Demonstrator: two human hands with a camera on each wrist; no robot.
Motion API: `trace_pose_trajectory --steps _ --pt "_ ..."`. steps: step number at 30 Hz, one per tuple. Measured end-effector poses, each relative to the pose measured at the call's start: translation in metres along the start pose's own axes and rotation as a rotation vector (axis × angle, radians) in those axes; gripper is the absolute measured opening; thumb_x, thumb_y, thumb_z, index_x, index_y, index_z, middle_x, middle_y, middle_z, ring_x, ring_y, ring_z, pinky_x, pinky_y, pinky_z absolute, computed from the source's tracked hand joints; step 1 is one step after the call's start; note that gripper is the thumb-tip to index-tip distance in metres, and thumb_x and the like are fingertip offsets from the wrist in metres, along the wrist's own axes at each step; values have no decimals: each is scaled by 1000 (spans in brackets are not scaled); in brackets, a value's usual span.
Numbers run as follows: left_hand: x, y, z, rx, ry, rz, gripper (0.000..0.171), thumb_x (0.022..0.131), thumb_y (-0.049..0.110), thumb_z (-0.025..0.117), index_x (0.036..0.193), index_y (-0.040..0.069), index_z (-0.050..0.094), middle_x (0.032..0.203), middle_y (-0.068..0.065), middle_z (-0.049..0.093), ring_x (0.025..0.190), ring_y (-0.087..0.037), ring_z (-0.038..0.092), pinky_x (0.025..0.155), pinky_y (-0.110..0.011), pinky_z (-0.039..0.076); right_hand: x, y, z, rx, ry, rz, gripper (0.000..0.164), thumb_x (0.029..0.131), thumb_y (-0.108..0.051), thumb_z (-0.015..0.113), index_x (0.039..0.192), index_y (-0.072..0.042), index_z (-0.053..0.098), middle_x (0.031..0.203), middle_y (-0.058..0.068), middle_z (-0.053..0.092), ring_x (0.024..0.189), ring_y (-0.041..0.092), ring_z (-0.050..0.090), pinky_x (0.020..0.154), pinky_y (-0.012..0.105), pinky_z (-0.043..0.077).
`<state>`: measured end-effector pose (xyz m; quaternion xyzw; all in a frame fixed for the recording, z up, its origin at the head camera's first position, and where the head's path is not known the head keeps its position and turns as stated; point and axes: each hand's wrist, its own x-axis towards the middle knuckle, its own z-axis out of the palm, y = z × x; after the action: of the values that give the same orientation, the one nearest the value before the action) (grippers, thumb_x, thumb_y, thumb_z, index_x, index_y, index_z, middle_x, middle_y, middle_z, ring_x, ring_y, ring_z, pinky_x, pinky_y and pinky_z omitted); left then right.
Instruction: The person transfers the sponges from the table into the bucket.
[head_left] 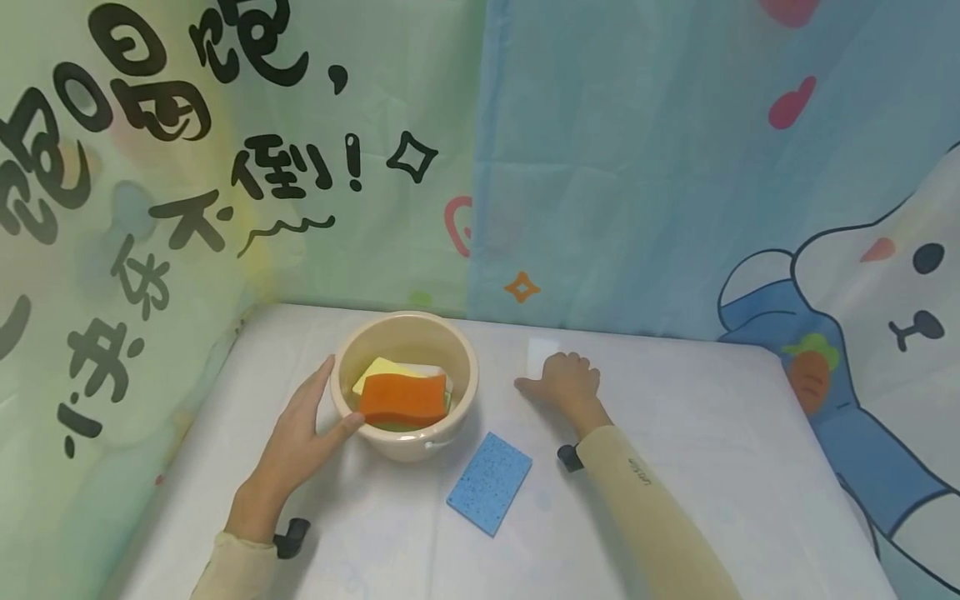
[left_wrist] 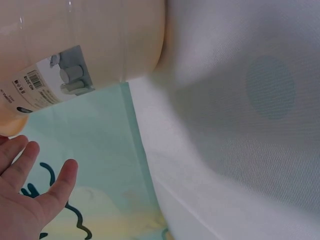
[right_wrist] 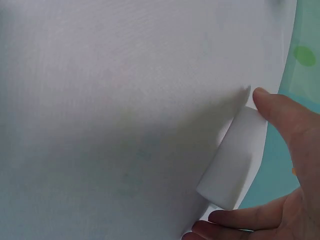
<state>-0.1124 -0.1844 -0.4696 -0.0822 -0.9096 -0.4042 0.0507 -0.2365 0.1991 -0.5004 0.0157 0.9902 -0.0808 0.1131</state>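
My left hand is beside a cream bucket, thumb and fingers spread along its left rim. In the left wrist view, the bucket's wall bears a printed label, and the hand's fingers are extended. Inside the bucket lie an orange sponge, a yellow one and partly hidden pale pieces. My right hand is at a white block near the table's back edge. In the right wrist view, its thumb and fingers stand at opposite ends of that white block; firm contact is unclear.
A blue sponge lies flat on the white tablecloth, between the bucket and my right forearm. Printed curtains rise behind the table and along its left side. A dark wrist strap sits by my left cuff.
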Motion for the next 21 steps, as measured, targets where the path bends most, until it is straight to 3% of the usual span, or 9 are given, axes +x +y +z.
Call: trace_pose_trajectory --steps 9,15,21 --pt "-1 2 -1 2 -2 -1 90 93 50 67 162 20 18 162 -9 26 147 -35 26 113 -63 26 -1 6 -2 24 2 11 70 82 -58 70 100 9 60 92 21 54 89 37 52 78 54 47" --pt "0 2 -1 5 -1 5 89 93 50 67 162 19 19 163 -9 26 147 -35 26 114 -63 26 -2 14 -5 71 35 -21 66 81 -42 69 111 13 53 100 23 51 93 38 50 77 54 47" --pt "0 2 -1 7 -3 5 89 93 50 67 162 20 18 163 -9 26 147 -35 26 114 -63 26 -9 18 -13 128 54 -58 64 82 -38 71 116 13 53 105 24 50 96 39 49 79 54 47"
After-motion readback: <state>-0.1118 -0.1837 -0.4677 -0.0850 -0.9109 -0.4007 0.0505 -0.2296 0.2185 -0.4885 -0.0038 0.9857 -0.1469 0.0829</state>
